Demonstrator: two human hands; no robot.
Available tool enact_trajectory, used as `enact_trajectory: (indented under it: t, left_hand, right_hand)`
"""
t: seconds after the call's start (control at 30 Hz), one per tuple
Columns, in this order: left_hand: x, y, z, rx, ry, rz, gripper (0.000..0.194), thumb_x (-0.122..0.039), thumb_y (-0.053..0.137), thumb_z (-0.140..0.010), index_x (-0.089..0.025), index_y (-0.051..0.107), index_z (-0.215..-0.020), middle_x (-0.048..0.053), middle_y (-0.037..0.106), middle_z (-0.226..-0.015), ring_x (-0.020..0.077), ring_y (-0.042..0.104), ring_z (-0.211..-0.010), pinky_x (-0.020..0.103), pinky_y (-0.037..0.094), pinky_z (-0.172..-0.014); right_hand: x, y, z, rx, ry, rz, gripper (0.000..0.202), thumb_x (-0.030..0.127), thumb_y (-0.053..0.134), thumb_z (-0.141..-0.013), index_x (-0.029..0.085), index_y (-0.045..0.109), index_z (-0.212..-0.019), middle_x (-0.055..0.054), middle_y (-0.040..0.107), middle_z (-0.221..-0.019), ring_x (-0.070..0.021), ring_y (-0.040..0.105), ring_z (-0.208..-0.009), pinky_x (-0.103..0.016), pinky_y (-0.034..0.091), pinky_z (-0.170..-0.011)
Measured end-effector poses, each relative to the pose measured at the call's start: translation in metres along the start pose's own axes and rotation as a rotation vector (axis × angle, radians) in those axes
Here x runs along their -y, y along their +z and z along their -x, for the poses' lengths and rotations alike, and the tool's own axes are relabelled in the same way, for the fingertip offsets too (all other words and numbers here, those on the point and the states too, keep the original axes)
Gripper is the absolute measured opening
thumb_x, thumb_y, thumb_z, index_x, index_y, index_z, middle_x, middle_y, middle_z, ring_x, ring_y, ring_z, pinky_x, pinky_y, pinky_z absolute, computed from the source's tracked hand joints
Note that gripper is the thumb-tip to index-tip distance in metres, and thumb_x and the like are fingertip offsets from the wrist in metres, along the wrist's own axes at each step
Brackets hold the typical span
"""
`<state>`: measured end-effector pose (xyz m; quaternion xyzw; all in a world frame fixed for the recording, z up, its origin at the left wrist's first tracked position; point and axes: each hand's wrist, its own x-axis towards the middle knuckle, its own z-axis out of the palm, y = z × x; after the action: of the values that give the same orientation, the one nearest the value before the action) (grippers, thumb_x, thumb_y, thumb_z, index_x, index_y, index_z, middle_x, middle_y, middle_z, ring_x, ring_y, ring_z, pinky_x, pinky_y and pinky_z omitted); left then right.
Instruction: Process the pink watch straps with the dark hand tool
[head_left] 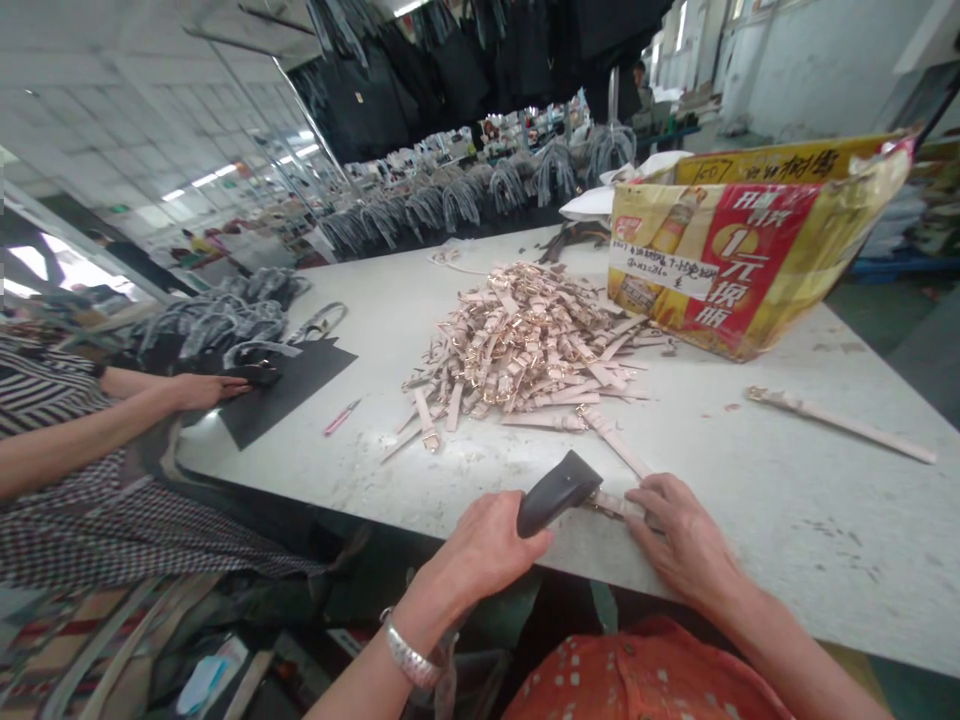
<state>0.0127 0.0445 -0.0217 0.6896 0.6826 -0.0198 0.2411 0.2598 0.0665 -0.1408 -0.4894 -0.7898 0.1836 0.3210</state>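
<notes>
left hand (491,540) grips dark tab (561,492), right hand (686,540) pinches pale strap (613,505), near bench (787,510) front edge; slack pinch could drop it!

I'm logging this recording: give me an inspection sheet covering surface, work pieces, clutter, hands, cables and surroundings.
Surface: pale table, with dark marks and scuffs.
Work pieces: dark piece with a buckled strap at its end, whether joined unclear; large pile of pale straps beyond.
Clutter: pink pen-like item left of the pile; lone strap and printed carton to its right.
Hands: left hand grips the dark piece; right hand holds the buckled strap.
Cables: thin pale strand toward the far edge; cannot tell whether it is a cable.
Surroundings: co-worker's hand by a black sheet at left; dark hanging goods beyond the table.
</notes>
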Motion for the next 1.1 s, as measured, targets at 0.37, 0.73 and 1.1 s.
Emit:
enact_trajectory:
  t: [0.37, 0.73, 1.1]
  left_hand:
    - [0.015, -0.006, 0.025, 0.007, -0.055, 0.083, 0.03, -0.049, 0.054, -0.08, -0.02, 0.062, -0.084, 0.003, 0.067, -0.077, 0.0198, 0.063, -0.072, 0.024, 0.039, -0.057]
    - [0.021, 0.005, 0.041, 0.111, -0.012, -0.031, 0.033, -0.05, 0.054, -0.079, -0.022, 0.063, -0.092, 0.007, 0.067, -0.09, 0.0264, 0.063, -0.089, 0.032, 0.046, -0.075]
    - [0.013, -0.002, 0.018, 0.156, 0.081, -0.122, 0.028, -0.046, 0.051, -0.079, -0.022, 0.062, -0.089, 0.006, 0.067, -0.089, 0.0251, 0.063, -0.084, 0.032, 0.046, -0.072]
  right_hand:
    - [0.015, -0.009, -0.01, -0.056, -0.147, 0.174, 0.02, 0.013, 0.045, -0.092, 0.019, 0.064, -0.093, -0.008, 0.064, -0.093, -0.023, 0.058, -0.086, -0.036, 0.044, -0.075]
    - [0.015, -0.007, 0.012, 0.117, -0.184, -0.059, 0.02, 0.014, 0.046, -0.095, 0.02, 0.063, -0.103, -0.008, 0.063, -0.1, -0.0229, 0.055, -0.093, -0.038, 0.045, -0.08]
    - [0.021, -0.006, -0.001, 0.18, -0.051, -0.21, 0.02, 0.013, 0.048, -0.091, 0.02, 0.067, -0.092, -0.006, 0.059, -0.084, -0.0215, 0.054, -0.085, -0.036, 0.046, -0.075]
